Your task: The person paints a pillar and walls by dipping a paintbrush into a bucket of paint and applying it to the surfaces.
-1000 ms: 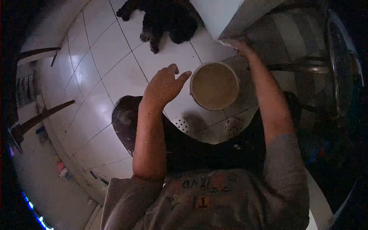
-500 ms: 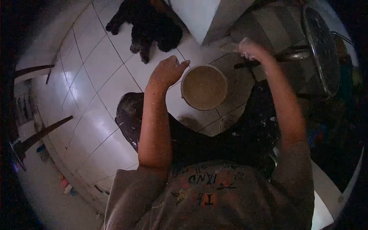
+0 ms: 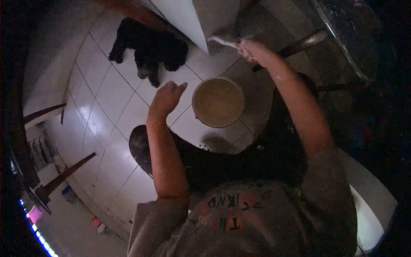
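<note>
My right hand (image 3: 251,49), whitened at the fingers, is closed round a slim, pale brush-like tool (image 3: 224,42). The tool's far tip points left, right by the lower corner of a white wall or column (image 3: 200,30). Below, between my knees, a round bucket (image 3: 218,103) stands on the floor with a tan-brown surface inside its rim. My left hand (image 3: 170,95) hovers left of the bucket, fingers curled in and thumb sticking out. The inside of that fist is hidden.
A shaggy black dog (image 3: 147,49) lies on the white tiles (image 3: 117,107) ahead on the left. Dark furniture legs (image 3: 64,173) reach in from the left. At the upper right stands a dark chair-like piece (image 3: 342,43) with metal legs.
My right hand has moved left and up, bringing the tool to the wall corner. My left hand sits lower and further left in view. The camera view has shifted.
</note>
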`<act>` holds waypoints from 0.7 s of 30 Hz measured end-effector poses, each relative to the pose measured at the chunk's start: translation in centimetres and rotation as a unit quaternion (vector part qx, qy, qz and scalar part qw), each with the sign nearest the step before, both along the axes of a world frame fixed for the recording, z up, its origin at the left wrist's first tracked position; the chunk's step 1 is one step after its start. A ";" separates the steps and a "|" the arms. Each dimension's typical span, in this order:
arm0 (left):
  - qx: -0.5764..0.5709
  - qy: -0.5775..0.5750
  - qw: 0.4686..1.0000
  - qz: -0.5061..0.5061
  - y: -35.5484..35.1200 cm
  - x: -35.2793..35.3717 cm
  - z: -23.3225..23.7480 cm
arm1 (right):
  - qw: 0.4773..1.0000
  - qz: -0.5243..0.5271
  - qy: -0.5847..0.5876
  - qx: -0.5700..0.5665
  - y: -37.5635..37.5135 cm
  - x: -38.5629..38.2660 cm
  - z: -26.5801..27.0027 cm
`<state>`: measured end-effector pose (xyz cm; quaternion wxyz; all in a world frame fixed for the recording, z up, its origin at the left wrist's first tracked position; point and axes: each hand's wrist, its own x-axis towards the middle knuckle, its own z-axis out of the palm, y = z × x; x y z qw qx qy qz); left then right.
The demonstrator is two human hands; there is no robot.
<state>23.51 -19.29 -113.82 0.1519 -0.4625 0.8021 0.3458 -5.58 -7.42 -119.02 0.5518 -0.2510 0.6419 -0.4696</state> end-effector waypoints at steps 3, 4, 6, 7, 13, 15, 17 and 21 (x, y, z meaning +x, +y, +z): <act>-0.005 0.008 1.000 0.013 -0.5 -0.9 0.7 | 0.998 0.022 -0.019 0.056 4.9 0.8 9.4; -0.004 0.023 0.999 0.038 -0.6 -1.3 1.0 | 0.995 0.036 0.013 0.091 6.4 2.0 12.5; -0.011 0.046 0.998 0.039 -0.7 -1.1 -0.2 | 0.967 0.067 0.197 0.149 8.3 5.9 13.6; -0.015 0.064 0.997 0.028 -0.9 -1.2 -0.6 | 0.936 0.144 0.284 0.151 8.9 7.2 11.7; 0.019 -0.018 1.000 0.004 -0.5 -2.4 -0.8 | 0.896 0.277 0.305 0.163 6.7 15.4 -1.1; 0.014 -0.011 1.000 -0.010 -0.3 -2.1 -1.4 | 0.946 0.219 0.223 0.082 6.0 18.2 -8.1; 0.005 0.000 1.000 -0.028 -0.6 -1.5 -2.5 | 0.978 0.153 0.142 -0.003 6.5 19.2 -14.9; -0.005 -0.012 0.999 -0.037 -0.6 -1.2 -2.0 | 0.766 0.405 0.479 0.141 2.7 17.0 -3.8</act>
